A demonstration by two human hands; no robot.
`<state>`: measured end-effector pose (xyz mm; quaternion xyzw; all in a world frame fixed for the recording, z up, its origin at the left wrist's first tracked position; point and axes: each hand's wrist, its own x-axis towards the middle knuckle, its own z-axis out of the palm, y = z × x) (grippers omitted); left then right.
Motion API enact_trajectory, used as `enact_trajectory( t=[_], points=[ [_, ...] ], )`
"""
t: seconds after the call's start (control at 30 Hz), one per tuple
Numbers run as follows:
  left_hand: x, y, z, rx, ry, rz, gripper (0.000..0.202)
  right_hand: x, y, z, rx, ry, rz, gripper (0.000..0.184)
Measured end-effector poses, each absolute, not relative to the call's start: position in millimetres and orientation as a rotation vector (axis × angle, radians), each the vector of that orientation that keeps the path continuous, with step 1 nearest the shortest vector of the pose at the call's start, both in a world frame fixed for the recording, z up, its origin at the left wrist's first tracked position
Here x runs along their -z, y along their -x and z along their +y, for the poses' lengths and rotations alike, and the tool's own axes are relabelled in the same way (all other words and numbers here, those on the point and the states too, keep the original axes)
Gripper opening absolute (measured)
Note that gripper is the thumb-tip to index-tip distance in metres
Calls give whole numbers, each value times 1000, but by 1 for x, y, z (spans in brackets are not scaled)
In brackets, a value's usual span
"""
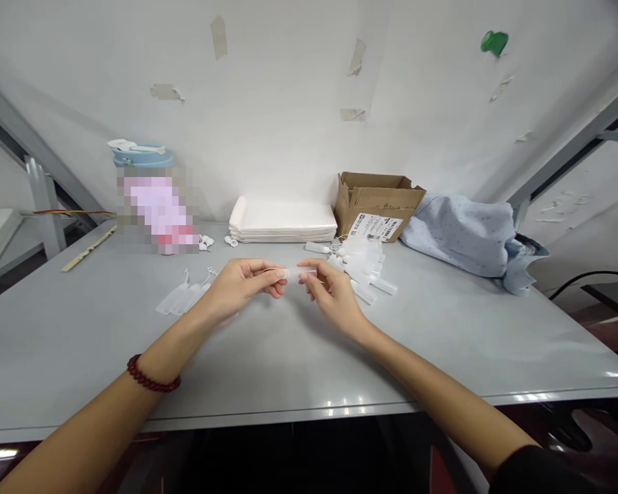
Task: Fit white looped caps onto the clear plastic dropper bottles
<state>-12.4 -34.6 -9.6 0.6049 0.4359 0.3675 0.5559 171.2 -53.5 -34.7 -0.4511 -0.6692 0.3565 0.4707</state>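
Note:
Between my two hands, over the middle of the table, is a small translucent plastic tube with a whitish end. My left hand is closed, pinching the whitish left end between thumb and fingers. The clear right end sits in the closed fingers of my right hand. Just beyond the right hand lies a loose pile of similar translucent tubes, some with thin white strings. Several more tubes lie beside my left hand, partly hidden by the forearm.
An open cardboard box and a stack of white sheets or envelopes stand against the wall. Pale blue cloth lies at right. Small white pieces, a blurred pink item, a blue container and a thin stick are at left.

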Motion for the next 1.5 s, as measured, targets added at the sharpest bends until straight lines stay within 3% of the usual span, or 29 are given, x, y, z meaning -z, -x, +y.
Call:
enact_trajectory(
  t=[0.17, 0.4, 0.53, 0.63, 0.73, 0.83, 0.97, 1.07, 1.23, 1.5],
  points=[
    [11, 14, -34, -899, -1385, 957, 23, 33, -172, -58, -546, 1046, -1802, 19],
    [10, 4, -41, -889, -1631, 1112, 22, 27, -174, -52, -1083, 1186, -1514, 21],
    [13, -2, -46, -897, -1787, 1199, 20, 26, -174, -49, -1437, 1159, -1266, 33],
    [16, -5, -46, -888, -1864, 1212, 21, 28, -173, -48, -1509, 1167, -1231, 40],
    [18, 2, -37, -911, -1914, 1261, 25, 31, -175, -47, -1207, 1232, -1434, 34],
    [20, 24, -18, -1000, -2005, 1464, 29, 33, -181, -42, -599, 1316, -1691, 23],
    [30, 64, 13, -931, -2271, 1767, 33, 35, -194, -32, 108, 1494, -1883, 27],
    [39, 83, 32, -785, -2398, 1776, 36, 38, -199, -25, 392, 1637, -1939, 29],
    [49, 88, 51, -580, -2477, 1699, 39, 48, -187, -29, 531, 1493, -2073, 36],
    [48, 86, 52, -551, -2478, 1692, 40, 62, -155, -56, 190, 1124, -2401, 21]
  ],
)
